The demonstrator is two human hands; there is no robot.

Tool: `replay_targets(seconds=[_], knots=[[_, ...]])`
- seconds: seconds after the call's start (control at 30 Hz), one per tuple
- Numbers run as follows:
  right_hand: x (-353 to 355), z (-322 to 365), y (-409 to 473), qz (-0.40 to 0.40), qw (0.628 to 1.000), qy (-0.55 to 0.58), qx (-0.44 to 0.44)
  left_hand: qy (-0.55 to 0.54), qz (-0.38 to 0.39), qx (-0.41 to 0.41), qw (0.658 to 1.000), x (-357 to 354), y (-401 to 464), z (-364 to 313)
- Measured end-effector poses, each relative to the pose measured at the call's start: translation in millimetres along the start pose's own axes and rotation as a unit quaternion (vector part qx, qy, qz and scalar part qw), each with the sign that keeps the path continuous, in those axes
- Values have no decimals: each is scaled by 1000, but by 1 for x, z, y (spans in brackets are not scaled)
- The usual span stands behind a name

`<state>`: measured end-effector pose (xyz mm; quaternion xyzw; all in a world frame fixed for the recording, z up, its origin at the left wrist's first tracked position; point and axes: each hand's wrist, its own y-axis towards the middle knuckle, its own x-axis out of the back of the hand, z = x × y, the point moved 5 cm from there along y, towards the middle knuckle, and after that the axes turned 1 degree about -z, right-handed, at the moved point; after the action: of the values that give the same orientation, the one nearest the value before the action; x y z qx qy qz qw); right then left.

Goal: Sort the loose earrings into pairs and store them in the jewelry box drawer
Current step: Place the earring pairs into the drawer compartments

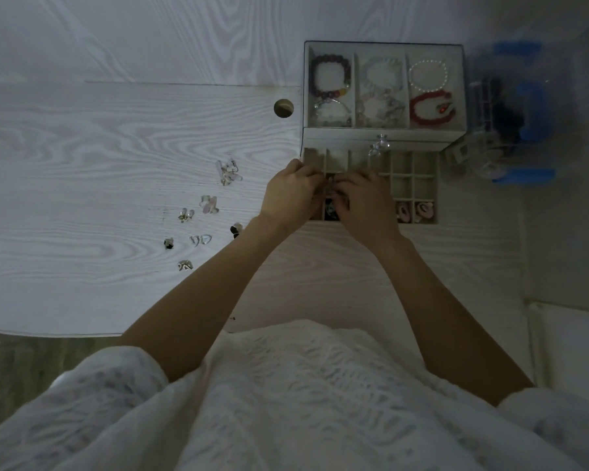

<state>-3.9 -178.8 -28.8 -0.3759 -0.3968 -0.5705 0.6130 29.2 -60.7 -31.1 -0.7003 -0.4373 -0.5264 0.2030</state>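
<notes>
White knit sleeves fill the bottom of my frame, and from them my two forearms run up to the centre, where the hands meet over the open jewelry box drawer. My left hand and right hand are together, fingers curled inward over a small dark thing between them — probably an earring, but it is too small and shaded for me to say which hand pinches it.

Loose earrings lie scattered on the desk at centre left, well apart from the drawer: clear crystal-like drops, small metal bits, a pair of wire hoops. I judge them light, stiff and slippery, with thin hooks that bend easily — best pinched by the bead or body, not the wire.

Small square cells lined in pale fabric divide the drawer; two at its lower right hold pinkish earrings. Above it, the jewelry box shows beaded bracelets under a clear top. White wood-grain laminate covers the desk, with a round cable hole in it.
</notes>
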Motion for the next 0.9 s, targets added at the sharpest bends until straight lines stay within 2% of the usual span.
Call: replay_targets(seconds=[0.17,0.3,0.5,0.7,0.8,0.9], knots=[[5,-7,3,5,999,-36,6,2,-10,-14,1000,-1,-4,2],[9,3,-1,-49,997,-58,14,13,-15,-26,999,-1,-5,-3],[1,1,0,-2,997,-75,14,47,12,-41,998,-3,-6,-5],[0,-3,-8,13,995,-99,12,2,21,-28,999,-1,-10,-7],[6,6,-9,-25,996,-83,2,-73,-8,9,997,19,-17,-6],[12,34,-10,-75,996,-18,49,-163,-43,114,979,46,-43,15]])
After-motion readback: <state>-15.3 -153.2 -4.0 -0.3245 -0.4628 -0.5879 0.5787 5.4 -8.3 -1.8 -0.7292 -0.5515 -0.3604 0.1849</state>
